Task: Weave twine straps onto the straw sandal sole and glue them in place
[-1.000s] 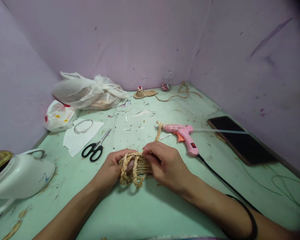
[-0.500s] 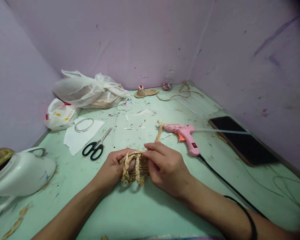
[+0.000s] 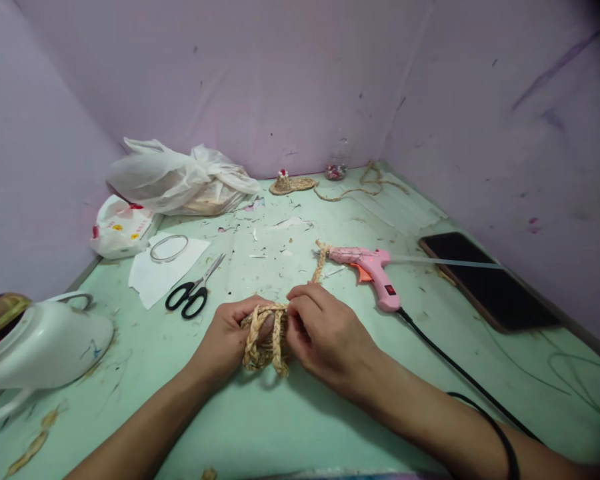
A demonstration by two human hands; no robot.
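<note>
Between my hands, low in the middle of the view, is a small woven straw piece [image 3: 266, 353] with braided straps looping over its front. My left hand [image 3: 231, 333] grips it from the left, the thumb reaching in under a strap. Closed at its right side, my right hand [image 3: 330, 333] pinches the braided straw cord [image 3: 319, 264] against the top edge. That cord runs from the piece up past the fingers to the nozzle of a pink glue gun [image 3: 365, 260], which lies on its side. Part of the woven piece is hidden by my fingers.
Black-handled scissors [image 3: 195, 293] and white paper [image 3: 167, 270] with a wire ring lie left. A white watering can [image 3: 55, 343] stands far left, plastic bags [image 3: 185, 177] behind. A phone [image 3: 485, 283] lies right, near the black cable [image 3: 455, 360]. A small woven slipper [image 3: 300, 185] sits at the back.
My right fingers have shifted slightly left and curled in closer along the woven piece's edge. The left hand keeps its grip, and the view has moved slightly.
</note>
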